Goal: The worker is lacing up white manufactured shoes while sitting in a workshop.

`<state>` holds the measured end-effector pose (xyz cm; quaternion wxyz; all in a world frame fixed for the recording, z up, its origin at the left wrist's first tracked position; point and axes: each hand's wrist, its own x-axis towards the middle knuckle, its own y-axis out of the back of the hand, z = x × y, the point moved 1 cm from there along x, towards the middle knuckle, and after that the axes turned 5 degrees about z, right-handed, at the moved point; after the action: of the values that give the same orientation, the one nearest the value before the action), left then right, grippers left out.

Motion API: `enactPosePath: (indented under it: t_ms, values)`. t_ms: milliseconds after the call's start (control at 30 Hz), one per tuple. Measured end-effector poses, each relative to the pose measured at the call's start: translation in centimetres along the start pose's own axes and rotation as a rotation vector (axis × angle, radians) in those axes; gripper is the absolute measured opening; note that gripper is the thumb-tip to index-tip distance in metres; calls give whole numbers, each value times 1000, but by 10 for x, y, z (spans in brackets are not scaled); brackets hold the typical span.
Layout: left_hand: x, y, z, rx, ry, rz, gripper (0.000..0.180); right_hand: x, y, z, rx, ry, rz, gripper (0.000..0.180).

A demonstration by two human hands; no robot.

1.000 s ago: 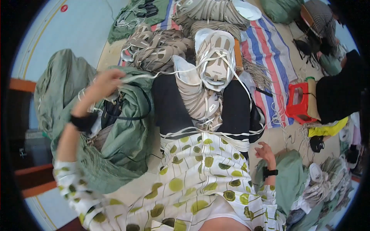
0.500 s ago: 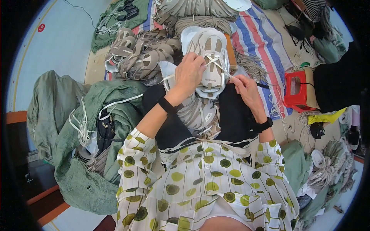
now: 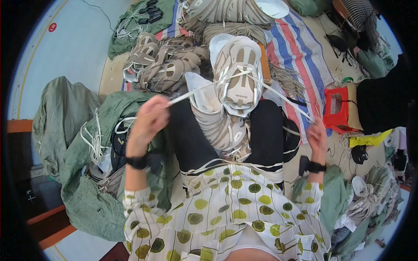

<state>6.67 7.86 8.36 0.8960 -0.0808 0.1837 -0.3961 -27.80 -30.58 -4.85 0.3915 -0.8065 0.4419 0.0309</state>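
Striped mat (image 3: 300, 48) over pale floor (image 3: 69, 56)

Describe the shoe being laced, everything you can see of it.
The shoe is a beige-and-white sneaker, seemingly mesh with leather-like overlays. It stands propped on the person's lap, opening pointing away, with more shoes stacked under it. A flat white lace runs through its eyelets; both ends are drawn taut sideways, one pinched in the left hand, the other by the right hand. A white paper-like insert shows behind its opening.
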Motion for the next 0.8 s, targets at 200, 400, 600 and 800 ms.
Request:
enactPosePath:
  t_ms: [200, 400, 600, 800]
  values:
    - [-127, 144, 46, -492, -432, 439, 9, -65, 162, -50, -838, 575, 523, 29]
    - [-272, 338, 83, -551, -747, 561, 15, -100, 338, -133, -235, 662, 762, 44]
    - [-206, 284, 79, -112, -622, 869, 32, -46, 178, -39, -546, 676, 212, 33]
    - [3, 55, 20, 491, -104, 534, 20, 10, -113, 15, -738, 255, -81, 23]
